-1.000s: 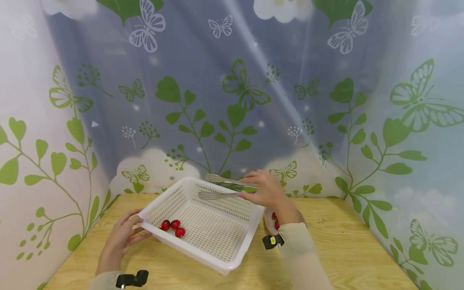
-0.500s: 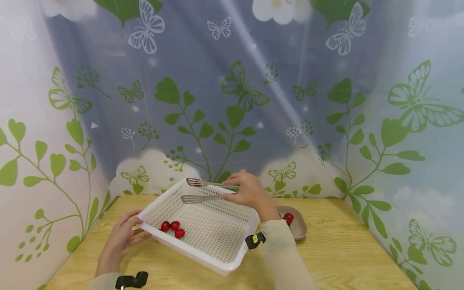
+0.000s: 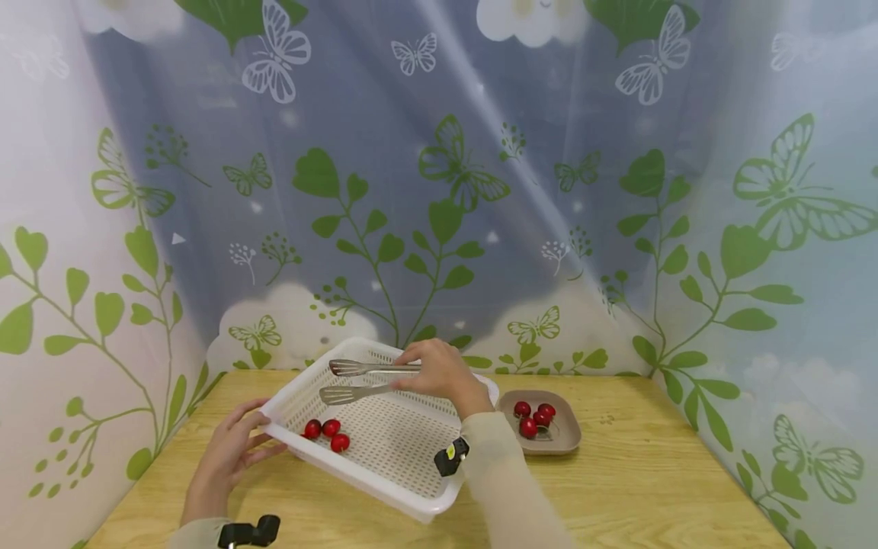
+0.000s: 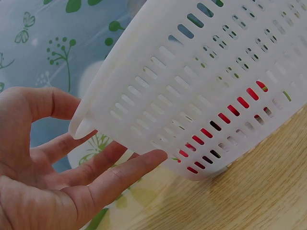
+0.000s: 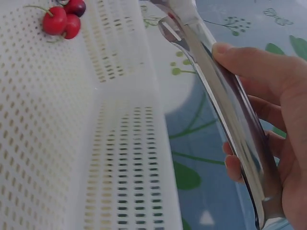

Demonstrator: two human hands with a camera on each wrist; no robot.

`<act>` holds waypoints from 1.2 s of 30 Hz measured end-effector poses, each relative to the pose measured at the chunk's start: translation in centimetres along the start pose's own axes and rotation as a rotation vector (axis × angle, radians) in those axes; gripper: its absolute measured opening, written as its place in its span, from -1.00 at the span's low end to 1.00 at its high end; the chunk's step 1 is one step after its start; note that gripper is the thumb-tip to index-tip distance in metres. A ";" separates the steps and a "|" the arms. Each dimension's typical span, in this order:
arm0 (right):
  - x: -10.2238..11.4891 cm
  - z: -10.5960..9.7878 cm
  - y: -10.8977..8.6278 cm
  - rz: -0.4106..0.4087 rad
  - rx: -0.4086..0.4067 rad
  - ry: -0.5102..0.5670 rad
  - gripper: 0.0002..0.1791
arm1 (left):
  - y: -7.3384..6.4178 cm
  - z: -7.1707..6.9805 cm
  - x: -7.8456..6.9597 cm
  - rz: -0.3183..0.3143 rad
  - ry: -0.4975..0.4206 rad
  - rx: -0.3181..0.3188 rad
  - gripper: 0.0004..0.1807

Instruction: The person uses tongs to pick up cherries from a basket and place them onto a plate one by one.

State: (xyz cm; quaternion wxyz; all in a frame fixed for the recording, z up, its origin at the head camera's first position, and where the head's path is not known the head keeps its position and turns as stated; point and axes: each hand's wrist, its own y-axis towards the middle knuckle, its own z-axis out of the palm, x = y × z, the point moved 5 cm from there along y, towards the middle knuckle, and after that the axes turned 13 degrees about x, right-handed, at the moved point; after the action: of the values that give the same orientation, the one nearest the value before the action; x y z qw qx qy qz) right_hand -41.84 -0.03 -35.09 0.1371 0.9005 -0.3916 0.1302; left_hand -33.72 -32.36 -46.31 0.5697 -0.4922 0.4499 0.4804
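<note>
Pale, grained wooden table (image 3: 652, 473) underneath. Nearest, cream sleeves (image 3: 511, 480) with black devices (image 3: 249, 531) at both wrists. Then holding the left corner of a white perforated basket (image 3: 357, 473) with the left hand (image 3: 229, 450), fingers bent at the rim. Inside, gathered near that corner, at least three red cherries (image 3: 332, 427). Farther in, gripping metal tongs (image 5: 225, 100) between thumb and fingers of the right hand (image 3: 439, 372), slotted ends parted above the basket's far half. Just beside it, off to the right, a round-cornered brown dish (image 3: 568, 436) bearing four more cherries. Farthest back, blue-and-white sheet (image 3: 384, 114) with leaf and butterfly prints, mostly green.
</note>
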 end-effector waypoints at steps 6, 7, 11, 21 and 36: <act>0.3 1.6 1.2 0.007 0.032 0.003 -0.66 | 0.1 0.0 0.0 0.001 -0.001 0.000 -0.43; 0.4 1.8 1.4 0.006 0.033 -0.006 -0.65 | 0.1 0.0 0.0 0.002 0.002 0.000 -0.42; 0.6 2.6 1.8 0.021 0.047 -0.019 -0.66 | 0.1 0.1 0.0 0.004 0.009 0.002 -0.41; 2.2 3.9 2.7 0.039 0.095 -0.012 -0.69 | 0.0 0.0 0.0 0.010 -0.001 -0.002 -0.49; 3.7 6.0 3.6 -0.045 0.166 -0.114 -0.75 | 0.0 -0.2 0.1 0.013 -0.018 0.004 -0.55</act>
State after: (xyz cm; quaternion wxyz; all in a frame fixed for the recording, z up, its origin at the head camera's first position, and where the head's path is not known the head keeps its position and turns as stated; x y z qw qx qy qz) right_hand -41.28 -6.98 -38.81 0.0422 0.9234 -0.3661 0.1075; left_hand -33.73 -32.52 -46.48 0.5717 -0.4839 0.4488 0.4874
